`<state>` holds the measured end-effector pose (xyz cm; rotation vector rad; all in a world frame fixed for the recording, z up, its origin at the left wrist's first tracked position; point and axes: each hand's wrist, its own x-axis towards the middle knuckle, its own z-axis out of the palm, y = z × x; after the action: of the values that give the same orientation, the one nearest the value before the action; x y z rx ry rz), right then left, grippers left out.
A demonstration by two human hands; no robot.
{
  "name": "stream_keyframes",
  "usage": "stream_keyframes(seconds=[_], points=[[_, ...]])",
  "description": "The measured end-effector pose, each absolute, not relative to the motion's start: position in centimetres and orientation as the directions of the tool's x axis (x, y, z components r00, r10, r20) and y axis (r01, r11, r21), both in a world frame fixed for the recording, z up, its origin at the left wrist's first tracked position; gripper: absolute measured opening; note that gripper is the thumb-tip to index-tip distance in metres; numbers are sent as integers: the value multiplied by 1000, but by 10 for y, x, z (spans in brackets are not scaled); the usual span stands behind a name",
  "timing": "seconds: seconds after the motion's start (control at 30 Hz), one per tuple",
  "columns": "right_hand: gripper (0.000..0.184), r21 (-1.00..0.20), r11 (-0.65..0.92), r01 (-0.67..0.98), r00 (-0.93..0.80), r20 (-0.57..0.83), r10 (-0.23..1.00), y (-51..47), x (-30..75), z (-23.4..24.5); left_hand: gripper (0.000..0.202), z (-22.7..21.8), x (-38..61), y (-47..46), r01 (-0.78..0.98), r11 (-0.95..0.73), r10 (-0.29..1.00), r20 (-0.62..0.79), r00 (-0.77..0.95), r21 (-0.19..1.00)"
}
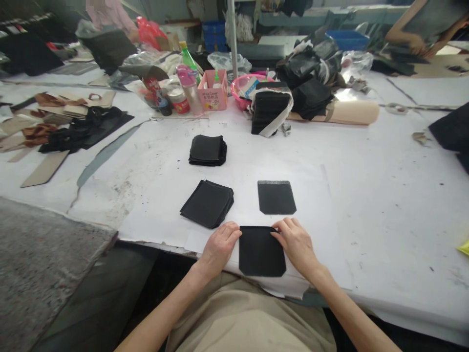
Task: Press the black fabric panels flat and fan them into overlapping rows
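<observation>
Close to the table's front edge lies a black leather-like piece with cut lower corners. My left hand pinches its upper left corner between thumb and fingers. At the upper right corner my right hand grips it the same way. Just beyond is a single similar panel with a grey strip along its far edge. Left of that sits a loose stack of black pieces, and farther back a second stack.
A black block of stacked pieces wrapped in a pale band stands behind, beside a pink basket. A pink box, bottles and cans line the back left. Leather scraps lie left. Another person's hands work at far right.
</observation>
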<state>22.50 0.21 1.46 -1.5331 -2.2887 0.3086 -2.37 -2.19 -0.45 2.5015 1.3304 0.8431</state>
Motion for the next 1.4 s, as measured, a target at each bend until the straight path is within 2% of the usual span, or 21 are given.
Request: stream_keyframes(seconds=[0.1,0.2,0.27,0.37,0.43,0.5,0.57,0.63,0.7,0.8,0.9,1.07,1.2,1.3,1.4], points=[[9,-522,337,784,-295,165,941,7,231,11,28,1,-18,-20,703,-518,849,392,354,488],[7,-641,254,724,-241,110,964,8,233,12,30,9,-5,-14,727,-493,861,387,329,479],[9,-732,188,655,-234,40,971,6,231,16,28,14,6,-9,738,-522,844,385,374,428],[17,-839,125,530,-262,-22,965,5,228,27,9,19,19,-2,722,-587,806,348,478,368],[20,-854,120,507,-279,-30,960,7,232,34,18,21,22,0,701,-600,800,306,517,385],[22,-816,132,563,-248,-15,969,13,242,37,23,26,18,0,684,-579,814,278,510,444],[25,-713,163,682,-162,70,984,23,255,33,22,33,5,0,664,-508,858,261,441,549],[30,-563,229,794,-129,212,969,35,265,22,24,43,-15,3,644,-382,924,246,294,663],[36,-410,343,845,-213,330,920,46,267,8,27,51,-39,10,628,-248,966,236,105,737],[41,-223,476,851,-360,414,836,53,256,-10,26,52,-76,27,684,-114,953,273,-130,721],[37,-130,503,854,-411,421,808,45,241,-17,19,39,-100,44,826,-20,909,354,-219,563],[29,-135,507,851,-417,412,810,4,228,-10,18,13,-105,52,971,47,863,480,-158,235],[24,-214,485,848,-392,363,845,-34,225,-2,17,15,-102,44,991,111,843,521,-134,75],[22,-282,485,828,-400,308,863,-55,223,4,17,28,-89,34,996,20,811,581,-67,87],[20,-352,474,807,-406,252,878,-66,221,13,13,36,-56,18,931,-293,852,502,151,216]])
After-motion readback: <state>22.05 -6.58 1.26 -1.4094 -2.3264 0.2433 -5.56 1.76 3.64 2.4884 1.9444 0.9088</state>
